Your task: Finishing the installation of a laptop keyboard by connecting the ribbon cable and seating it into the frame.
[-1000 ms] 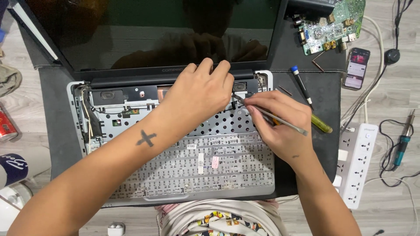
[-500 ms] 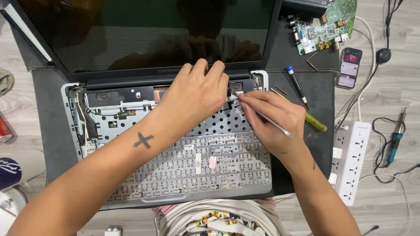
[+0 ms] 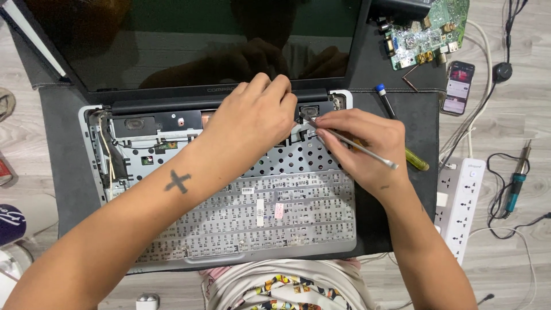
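The opened laptop (image 3: 86, 149) fills the dark mat (image 3: 422, 138), screen tilted back, and its flipped keyboard (image 3: 258, 221) lies underside up over the lower deck. The left hand (image 3: 252, 117) presses down near the hinge, fingers curled over the keyboard's top edge. The right hand (image 3: 367, 146) pinches a slim metal tool (image 3: 350, 142), tip at the right speaker corner. To the right: a white power strip (image 3: 459, 206), a green circuit board (image 3: 427, 31), a phone (image 3: 458, 87), and a screwdriver (image 3: 385, 102).
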